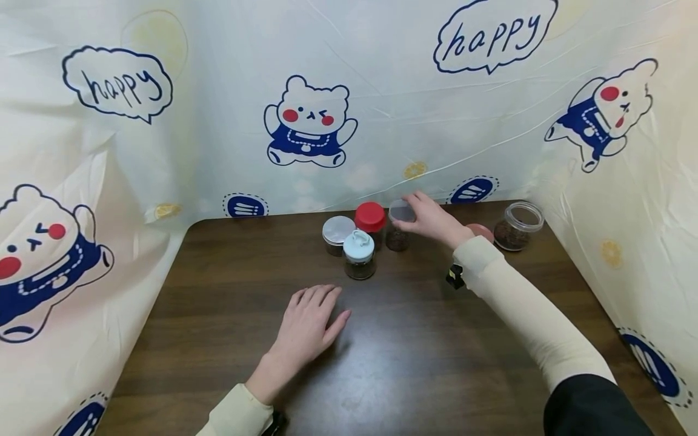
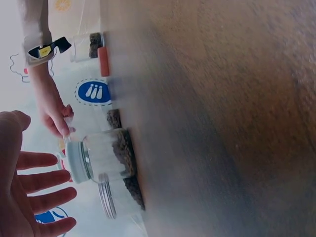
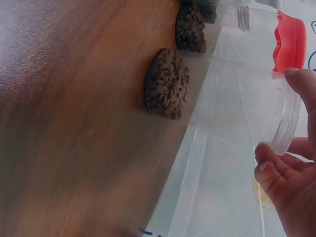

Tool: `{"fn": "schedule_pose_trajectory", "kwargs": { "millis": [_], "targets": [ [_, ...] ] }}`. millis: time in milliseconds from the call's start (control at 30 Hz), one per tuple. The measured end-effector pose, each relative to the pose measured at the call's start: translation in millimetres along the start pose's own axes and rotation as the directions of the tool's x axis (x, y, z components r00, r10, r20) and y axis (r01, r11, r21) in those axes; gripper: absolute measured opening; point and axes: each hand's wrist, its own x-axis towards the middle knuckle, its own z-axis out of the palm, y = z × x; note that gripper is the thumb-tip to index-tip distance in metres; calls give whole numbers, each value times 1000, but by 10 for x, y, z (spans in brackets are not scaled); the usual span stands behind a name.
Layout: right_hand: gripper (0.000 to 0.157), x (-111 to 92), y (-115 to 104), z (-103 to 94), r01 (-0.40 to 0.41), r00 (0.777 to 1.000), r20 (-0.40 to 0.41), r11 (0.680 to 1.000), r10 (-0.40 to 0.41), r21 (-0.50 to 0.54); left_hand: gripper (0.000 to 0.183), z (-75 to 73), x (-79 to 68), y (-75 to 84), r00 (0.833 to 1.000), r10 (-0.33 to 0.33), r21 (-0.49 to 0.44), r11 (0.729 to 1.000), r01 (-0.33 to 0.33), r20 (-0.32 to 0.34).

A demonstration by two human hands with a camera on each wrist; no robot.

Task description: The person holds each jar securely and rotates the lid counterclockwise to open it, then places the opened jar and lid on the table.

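The clear jar at the right hand shows brown contents through colourless walls. Just left of that hand are a bright red lid and a silver lid; a pale blue lid lies between both hands. To the right hand's right are a dusty-red lid and a clear, brown-filled open jar. Beneath the left hand runs dark brown, wood-grained table. Beyond both hands, the whitish cloth carries 3 navy-clad, red-cheeked bears, 2 navy-outlined "happy" bubbles and yellow slices. The right sleeve is cream, then black.
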Motion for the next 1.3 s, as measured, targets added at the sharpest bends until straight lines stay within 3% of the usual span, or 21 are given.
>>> {"fn": "schedule_pose_trajectory", "kwargs": {
  "millis": [100,467,733,1000,1300],
  "targets": [
    [74,-64,28,1,-9,1000,-14,1000,9,-8,48,1,1,4,1000,-4,-5,1000,4,8],
    [59,-488,16,-22,-18,996,-84,1000,19,17,52,-4,-2,6,1000,10,-59,998,-11,-11],
    [59,-829,-190,-87,38,995,-97,999,-35,24,54,-11,-29,-10,999,30,-34,999,-31,-36],
    [56,-1179,-516,-134,125,986,-118,992,-121,31,59,-46,-26,5,1000,1,-41,999,-1,14],
    [52,-1381,-735,-163,195,972,-134,981,-192,7,63,-51,-41,16,1000,-5,-44,999,6,23]
  ]
}}
